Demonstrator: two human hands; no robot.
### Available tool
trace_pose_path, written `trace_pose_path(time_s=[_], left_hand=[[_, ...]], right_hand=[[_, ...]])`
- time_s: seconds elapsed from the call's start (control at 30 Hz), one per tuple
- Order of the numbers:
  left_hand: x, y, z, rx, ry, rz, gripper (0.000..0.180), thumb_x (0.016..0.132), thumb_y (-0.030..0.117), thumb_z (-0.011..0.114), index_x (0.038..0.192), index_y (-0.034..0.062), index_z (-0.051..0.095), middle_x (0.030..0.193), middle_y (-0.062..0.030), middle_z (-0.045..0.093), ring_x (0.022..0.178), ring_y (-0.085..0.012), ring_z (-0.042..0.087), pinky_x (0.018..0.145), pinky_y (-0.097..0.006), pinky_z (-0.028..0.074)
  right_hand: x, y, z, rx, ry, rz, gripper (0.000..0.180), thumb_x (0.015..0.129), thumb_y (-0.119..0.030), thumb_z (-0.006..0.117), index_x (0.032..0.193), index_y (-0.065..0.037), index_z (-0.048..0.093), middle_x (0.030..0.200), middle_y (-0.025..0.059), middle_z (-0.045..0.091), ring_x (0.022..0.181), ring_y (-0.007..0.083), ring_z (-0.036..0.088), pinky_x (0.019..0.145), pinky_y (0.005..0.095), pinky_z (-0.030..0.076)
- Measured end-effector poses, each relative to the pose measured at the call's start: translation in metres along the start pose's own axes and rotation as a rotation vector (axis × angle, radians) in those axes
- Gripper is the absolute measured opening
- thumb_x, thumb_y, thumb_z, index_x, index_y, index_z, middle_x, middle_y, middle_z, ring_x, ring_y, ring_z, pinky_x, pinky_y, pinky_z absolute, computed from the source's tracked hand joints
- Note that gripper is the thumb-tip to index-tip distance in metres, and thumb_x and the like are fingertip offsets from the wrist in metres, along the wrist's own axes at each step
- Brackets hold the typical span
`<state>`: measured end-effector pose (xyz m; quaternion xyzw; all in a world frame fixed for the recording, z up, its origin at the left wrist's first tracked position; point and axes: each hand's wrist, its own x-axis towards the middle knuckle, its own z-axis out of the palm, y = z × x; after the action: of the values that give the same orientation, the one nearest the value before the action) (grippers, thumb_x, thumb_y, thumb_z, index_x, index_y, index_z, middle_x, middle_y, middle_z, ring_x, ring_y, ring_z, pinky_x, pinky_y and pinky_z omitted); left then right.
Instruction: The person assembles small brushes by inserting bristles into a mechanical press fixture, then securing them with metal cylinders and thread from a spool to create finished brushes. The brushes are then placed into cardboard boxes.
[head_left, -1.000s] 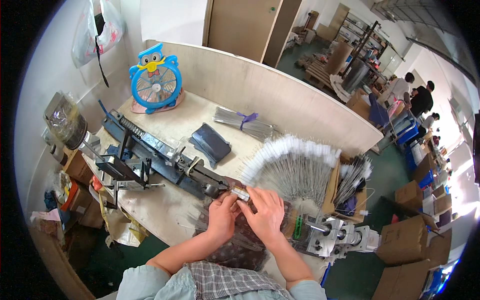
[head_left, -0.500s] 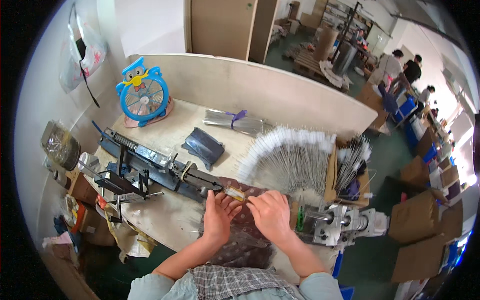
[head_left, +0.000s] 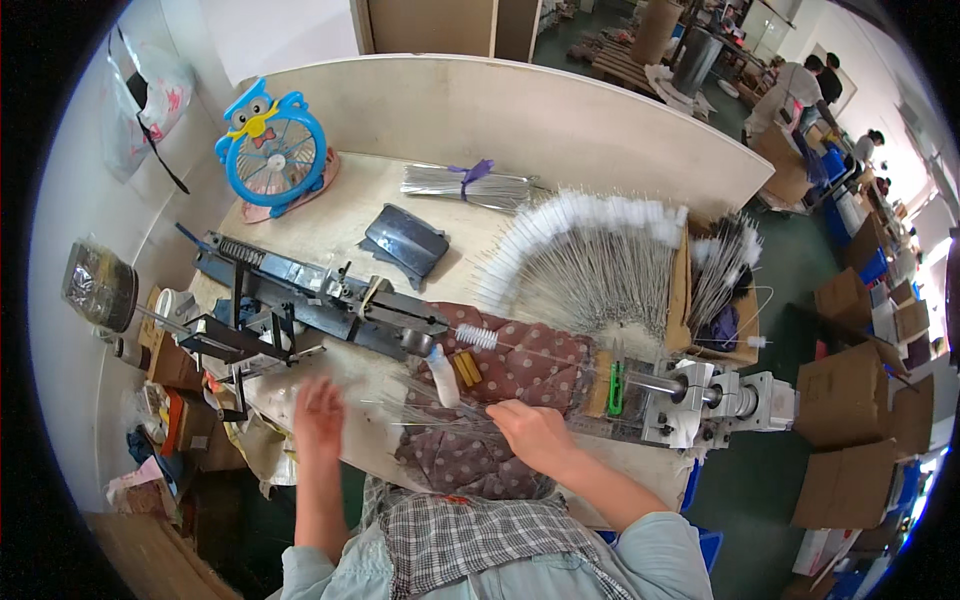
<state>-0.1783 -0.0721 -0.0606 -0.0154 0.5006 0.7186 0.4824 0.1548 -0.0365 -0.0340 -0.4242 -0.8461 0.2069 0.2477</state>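
My left hand (head_left: 319, 420) is raised off the bench's front edge, left of the loose wires; motion smears its fingers. At the right end of the thin metal wires (head_left: 440, 408), my right hand (head_left: 533, 432) has its fingers pressed together on them. Beyond it, a white bristle brush (head_left: 477, 337) is at the end of the long metal machine (head_left: 395, 308), and its wire stem runs right toward the chuck. A white bottle-like piece (head_left: 442, 377) and small yellow blocks (head_left: 467, 368) lie on the brown dotted quilted cloth (head_left: 545, 353).
A fan of white-tipped wire brushes (head_left: 600, 260) spreads at the back right, beside a cardboard box (head_left: 680, 300) of more. A motorised shaft unit (head_left: 690, 405) and a green-handled tool (head_left: 616, 385) are at right. A blue fan (head_left: 277, 160) stands at back left. Several people work far off.
My hands have parted: the left swung left, away from the machine; the right dropped to the wires. The yellow piece held between them is gone from my hands. A brush now shows by the machine.
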Motion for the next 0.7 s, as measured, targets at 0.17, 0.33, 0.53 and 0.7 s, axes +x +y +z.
trace_pose_path(time_s=[0.17, 0.33, 0.53, 0.7], left_hand=[[0.073, 0.089, -0.13, 0.024, 0.252, 0.323, 0.033, 0.077, 0.044, 0.072, 0.082, 0.0129, 0.06, 0.074, 0.0011, 0.06, 0.068, -0.0082, 0.057, 0.053, -0.024, 0.038], [0.106, 0.12, -0.158, 0.022, 0.307, 0.308, 0.035, 0.085, 0.042, 0.065, 0.087, 0.0074, 0.063, 0.074, 0.0009, 0.061, 0.065, -0.0076, 0.055, 0.05, -0.024, 0.038], [0.042, 0.03, -0.071, -0.196, 0.196, 0.067, 0.025, 0.095, 0.024, 0.046, 0.106, 0.0038, 0.057, 0.102, -0.0099, 0.063, 0.089, -0.0194, 0.061, 0.077, -0.03, 0.051], [-0.035, -0.042, 0.041, 0.008, -0.308, -0.279, 0.035, 0.091, 0.025, 0.053, 0.118, 0.0026, 0.052, 0.114, -0.014, 0.058, 0.105, -0.0251, 0.056, 0.093, -0.038, 0.045]], right_hand=[[0.002, 0.001, 0.001, -0.215, -0.256, 0.116, 0.013, 0.082, -0.018, 0.063, 0.091, -0.01, 0.066, 0.082, 0.0062, 0.06, 0.069, 0.0266, 0.063, 0.058, 0.0375, 0.051], [-0.002, -0.003, -0.036, -0.159, -0.199, 0.15, 0.01, 0.083, -0.014, 0.059, 0.091, -0.011, 0.064, 0.082, 0.0076, 0.059, 0.07, 0.0274, 0.063, 0.058, 0.0391, 0.051], [-0.016, 0.003, -0.053, -0.177, -0.178, 0.335, 0.015, 0.082, -0.019, 0.063, 0.095, -0.014, 0.068, 0.08, 0.0062, 0.061, 0.071, 0.0288, 0.062, 0.061, 0.0385, 0.051], [-0.019, 0.011, -0.053, -0.156, -0.193, 0.345, 0.016, 0.082, -0.016, 0.062, 0.096, -0.013, 0.068, 0.082, 0.0068, 0.062, 0.072, 0.0297, 0.062, 0.062, 0.039, 0.051]])
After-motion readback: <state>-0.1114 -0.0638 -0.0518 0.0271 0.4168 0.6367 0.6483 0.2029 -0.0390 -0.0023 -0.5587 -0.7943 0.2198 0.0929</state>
